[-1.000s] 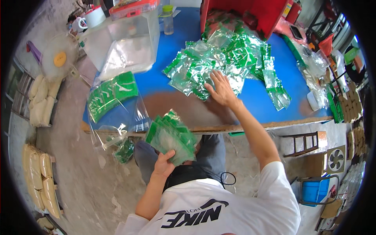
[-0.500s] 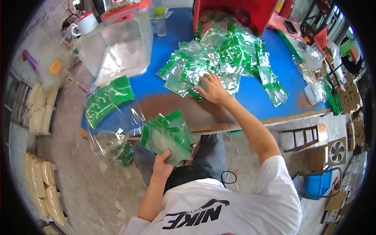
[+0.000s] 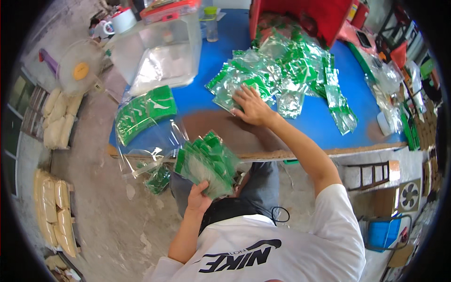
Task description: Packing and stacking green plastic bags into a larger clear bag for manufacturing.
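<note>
My left hand [image 3: 199, 197] grips a fanned stack of green-and-clear plastic packets [image 3: 206, 162] in front of my lap, its thumb on top. On the blue table my right hand [image 3: 254, 106] lies palm down with its fingers stretched out, touching the near side of a loose heap of similar shiny packets [image 3: 300, 70]. The heap spills out of a red container [image 3: 340, 23] tipped on its side. To the left, a clear plastic bag [image 3: 181, 129] hangs partly over the table edge, with a neat row of green packets [image 3: 145, 113] inside it.
A clear plastic bin [image 3: 120, 56] stands at the back left beside a green-capped bottle [image 3: 211, 28]. Clear wrappers [image 3: 387, 77] and a phone [image 3: 363, 39] lie along the right side. Below the table are a fan [image 3: 80, 70], filled sacks [image 3: 56, 207] and a blue crate [image 3: 381, 232].
The whole view has shifted, so the table sits further right. My right hand now lies flatter on the heap's near packets. My left hand keeps its stack, fanned as before.
</note>
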A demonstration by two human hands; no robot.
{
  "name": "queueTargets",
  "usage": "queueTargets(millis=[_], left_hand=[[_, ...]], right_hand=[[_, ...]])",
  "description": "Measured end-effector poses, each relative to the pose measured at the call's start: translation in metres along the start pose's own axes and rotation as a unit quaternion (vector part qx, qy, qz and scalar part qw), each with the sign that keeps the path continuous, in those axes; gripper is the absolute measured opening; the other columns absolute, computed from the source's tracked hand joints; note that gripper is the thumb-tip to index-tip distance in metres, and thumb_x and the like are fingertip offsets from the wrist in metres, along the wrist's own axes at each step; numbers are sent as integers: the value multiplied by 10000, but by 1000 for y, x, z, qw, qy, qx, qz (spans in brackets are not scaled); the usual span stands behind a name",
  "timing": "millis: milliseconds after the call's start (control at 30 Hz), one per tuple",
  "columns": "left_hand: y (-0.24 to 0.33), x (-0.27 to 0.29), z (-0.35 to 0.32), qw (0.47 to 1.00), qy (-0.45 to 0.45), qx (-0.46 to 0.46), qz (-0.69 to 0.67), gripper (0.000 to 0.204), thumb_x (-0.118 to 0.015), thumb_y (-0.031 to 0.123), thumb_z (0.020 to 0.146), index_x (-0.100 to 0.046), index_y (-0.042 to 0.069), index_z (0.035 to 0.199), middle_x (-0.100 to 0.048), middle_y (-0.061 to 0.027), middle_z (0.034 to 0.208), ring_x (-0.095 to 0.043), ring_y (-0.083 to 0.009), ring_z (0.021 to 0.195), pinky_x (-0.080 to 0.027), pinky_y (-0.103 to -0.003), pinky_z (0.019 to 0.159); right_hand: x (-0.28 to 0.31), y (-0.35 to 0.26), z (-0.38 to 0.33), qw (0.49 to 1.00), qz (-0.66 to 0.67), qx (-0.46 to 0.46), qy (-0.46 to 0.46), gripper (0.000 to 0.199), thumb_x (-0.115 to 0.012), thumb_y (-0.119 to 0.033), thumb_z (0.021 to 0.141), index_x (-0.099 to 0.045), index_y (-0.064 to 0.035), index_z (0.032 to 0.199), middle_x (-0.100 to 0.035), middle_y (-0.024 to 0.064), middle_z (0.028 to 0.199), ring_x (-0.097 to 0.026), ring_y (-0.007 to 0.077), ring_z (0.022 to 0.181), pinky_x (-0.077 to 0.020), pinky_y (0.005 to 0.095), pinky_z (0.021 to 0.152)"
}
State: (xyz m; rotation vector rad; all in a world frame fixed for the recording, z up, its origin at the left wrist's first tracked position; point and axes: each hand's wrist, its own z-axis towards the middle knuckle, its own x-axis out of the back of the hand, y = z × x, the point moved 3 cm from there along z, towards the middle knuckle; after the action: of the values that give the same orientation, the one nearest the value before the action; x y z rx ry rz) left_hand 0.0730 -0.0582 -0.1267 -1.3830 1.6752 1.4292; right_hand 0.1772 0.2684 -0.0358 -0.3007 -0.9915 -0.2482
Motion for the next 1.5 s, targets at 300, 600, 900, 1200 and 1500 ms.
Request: queueTargets(millis=[300, 600, 900, 1200, 1500], left_hand=[[11, 5, 1, 998, 23, -52, -13, 604, -664, 24, 867, -447, 39, 1431, -559, -112, 1378, -537, -301, 1301, -431, -500, 1120], [23, 3, -8, 997, 3, -71, 38, 611, -680, 46, 865, -450, 30, 1432, -562, -119, 1380, -547, -315, 1294, -435, -513, 1113], [7, 17, -8, 997, -1, -59, 55, 701, -706, 97, 823, -427, 39, 1463, -552, -126, 1407, -514, -340, 1324, -413, -520, 1128], [6, 41, -6, 995, -93, -4, 27, 675, -772, 103, 748, -530, -17, 1367, -638, -153, 1297, -609, -342, 1210, -489, -516, 1049], [-15, 0, -3, 999, -37, 8, 6, 634, -726, 150, 808, -527, 3, 1392, -611, -161, 1355, -566, -350, 1276, -422, -524, 1119]], right_hand=[[22, -115, -41, 919, 335, 70, -196, 270, -605, -166, 973, -631, -14, 1194, -573, 221, 1266, -595, 394, 1131, -512, 452, 926], [15, -115, -29, 920, 363, 45, -140, 296, -547, -270, 1015, -632, 12, 984, -644, 212, 1072, -631, 387, 1011, -507, 467, 872], [25, 0, -32, 990, -42, -57, -125, 783, -572, -625, 924, -488, -30, 1425, -415, 262, 1508, -345, 458, 1422, -270, 528, 1179], [63, -103, -95, 902, 365, -228, -31, 371, -720, -290, 934, -637, -15, 1168, -657, 205, 1139, -643, 317, 966, -507, 406, 825], [47, -38, -72, 993, -53, -91, -52, 657, -589, -589, 924, -636, 22, 1160, -568, 240, 1220, -504, 407, 1230, -326, 574, 1114]])
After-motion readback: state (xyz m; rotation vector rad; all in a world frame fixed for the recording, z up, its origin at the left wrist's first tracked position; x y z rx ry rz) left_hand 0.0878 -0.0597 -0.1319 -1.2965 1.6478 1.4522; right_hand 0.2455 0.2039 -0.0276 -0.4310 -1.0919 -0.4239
